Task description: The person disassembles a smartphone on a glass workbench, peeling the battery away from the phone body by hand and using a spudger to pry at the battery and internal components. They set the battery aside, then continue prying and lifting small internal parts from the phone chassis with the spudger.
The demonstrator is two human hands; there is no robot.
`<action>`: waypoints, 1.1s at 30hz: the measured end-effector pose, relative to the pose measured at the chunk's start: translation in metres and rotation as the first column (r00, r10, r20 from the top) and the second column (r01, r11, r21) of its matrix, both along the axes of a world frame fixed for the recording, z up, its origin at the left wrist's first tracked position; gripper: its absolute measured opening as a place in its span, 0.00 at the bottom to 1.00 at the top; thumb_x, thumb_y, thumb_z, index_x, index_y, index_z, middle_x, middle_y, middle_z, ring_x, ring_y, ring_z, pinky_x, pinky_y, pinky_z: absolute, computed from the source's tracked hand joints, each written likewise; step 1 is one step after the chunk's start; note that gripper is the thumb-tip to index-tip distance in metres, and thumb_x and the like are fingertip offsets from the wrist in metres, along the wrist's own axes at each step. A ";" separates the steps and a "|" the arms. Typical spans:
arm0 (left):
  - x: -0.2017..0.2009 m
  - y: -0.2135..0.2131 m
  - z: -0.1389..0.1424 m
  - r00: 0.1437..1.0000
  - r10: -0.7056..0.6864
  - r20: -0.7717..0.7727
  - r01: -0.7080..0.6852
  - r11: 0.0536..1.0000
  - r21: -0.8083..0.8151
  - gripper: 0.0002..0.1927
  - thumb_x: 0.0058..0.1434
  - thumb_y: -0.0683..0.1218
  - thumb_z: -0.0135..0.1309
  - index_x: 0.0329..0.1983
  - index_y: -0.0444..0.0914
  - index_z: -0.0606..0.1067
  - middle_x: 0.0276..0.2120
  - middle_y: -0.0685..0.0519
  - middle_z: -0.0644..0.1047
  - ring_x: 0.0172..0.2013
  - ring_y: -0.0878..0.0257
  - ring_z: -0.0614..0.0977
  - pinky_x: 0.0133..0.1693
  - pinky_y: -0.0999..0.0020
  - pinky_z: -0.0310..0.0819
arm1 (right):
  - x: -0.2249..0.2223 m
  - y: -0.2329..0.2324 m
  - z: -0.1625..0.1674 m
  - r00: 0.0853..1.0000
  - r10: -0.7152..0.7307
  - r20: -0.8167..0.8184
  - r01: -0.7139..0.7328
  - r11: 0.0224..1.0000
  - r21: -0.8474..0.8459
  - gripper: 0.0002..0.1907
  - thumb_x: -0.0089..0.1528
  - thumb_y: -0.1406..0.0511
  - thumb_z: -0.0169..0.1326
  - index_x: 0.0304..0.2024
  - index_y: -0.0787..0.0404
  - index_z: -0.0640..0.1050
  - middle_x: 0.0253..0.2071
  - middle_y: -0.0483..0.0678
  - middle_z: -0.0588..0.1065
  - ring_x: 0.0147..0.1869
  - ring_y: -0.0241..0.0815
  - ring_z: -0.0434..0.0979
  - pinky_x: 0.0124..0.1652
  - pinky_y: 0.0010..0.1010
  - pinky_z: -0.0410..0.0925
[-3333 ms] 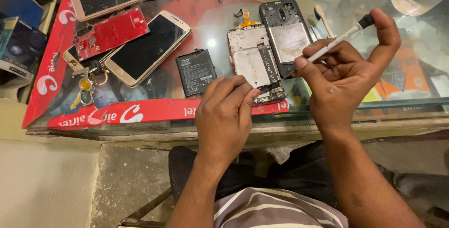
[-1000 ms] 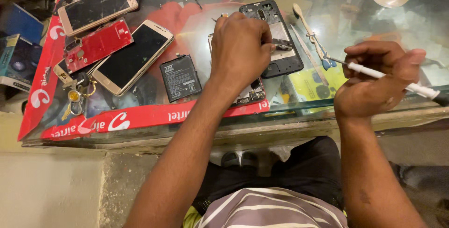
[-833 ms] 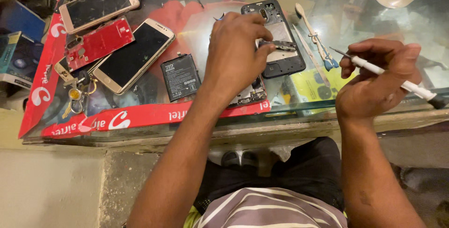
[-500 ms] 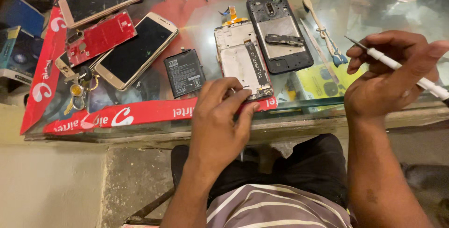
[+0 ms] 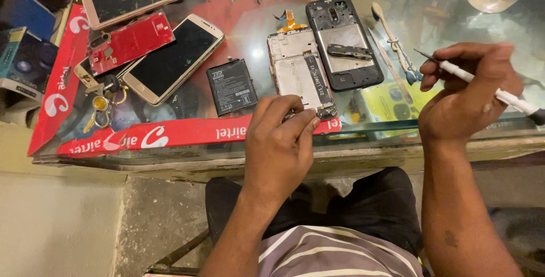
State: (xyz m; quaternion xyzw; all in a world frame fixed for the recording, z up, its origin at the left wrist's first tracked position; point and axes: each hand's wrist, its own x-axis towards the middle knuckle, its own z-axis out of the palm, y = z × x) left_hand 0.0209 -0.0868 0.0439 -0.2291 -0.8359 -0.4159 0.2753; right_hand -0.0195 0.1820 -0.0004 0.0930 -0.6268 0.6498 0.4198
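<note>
Glass counter (image 5: 465,126) w/ red printed strip along near edge, phone parts spread over it. Main item: opened phone frame (image 5: 298,69), pale silver-white chassis lying flat, centre of counter, w/ a dark narrow strip running down its right side and an orange flex tab at top end. Its bottom end is at the near edge, where the left hand (image 5: 281,140) sits palm-down, fingers curled together and pinching the frame's lower corner; thumb side not clear.

Just right of frame, touching or nearly so: black back cover (image 5: 343,44), inside face up, small dark piece lying across its middle. Left of frame, apart: black battery (image 5: 231,86), flat.

Right hand (image 5: 462,98) is off to the right, above counter edge, well apart from the frame, closed round a white-handled screwdriver (image 5: 488,86) in a pen-type grip, thin tip pointing up-left, in the air.

Further left: gold phone (image 5: 173,58), screen dark; red board-like panel (image 5: 129,41); keys (image 5: 99,106).
</note>
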 end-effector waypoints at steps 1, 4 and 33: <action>0.000 0.000 0.000 1.000 0.001 0.013 -0.001 1.000 0.025 0.05 0.59 0.38 0.62 0.39 0.34 0.82 0.41 0.49 0.78 0.45 0.52 0.78 0.48 0.57 0.74 | 0.000 -0.003 0.005 1.000 0.005 -0.010 -0.004 0.999 0.043 0.27 0.78 0.53 0.50 0.38 0.73 0.73 0.32 0.56 0.74 0.32 0.46 0.78 0.30 0.31 0.71; 0.001 0.001 0.000 1.000 0.016 0.013 -0.017 0.998 0.057 0.07 0.57 0.39 0.63 0.39 0.35 0.83 0.40 0.50 0.78 0.45 0.53 0.77 0.47 0.59 0.73 | 0.006 -0.021 0.020 0.998 0.059 -0.015 -0.055 0.978 0.201 0.16 0.76 0.63 0.59 0.41 0.72 0.74 0.36 0.54 0.77 0.36 0.43 0.81 0.33 0.28 0.75; 0.002 0.010 -0.006 0.995 0.070 -0.071 -0.079 0.986 -0.145 0.16 0.56 0.40 0.62 0.49 0.36 0.81 0.48 0.46 0.76 0.52 0.47 0.75 0.53 0.53 0.72 | 0.042 -0.075 0.028 0.994 -0.015 0.109 -0.060 0.761 0.645 0.08 0.56 0.75 0.64 0.33 0.65 0.77 0.37 0.53 0.81 0.36 0.41 0.84 0.39 0.25 0.74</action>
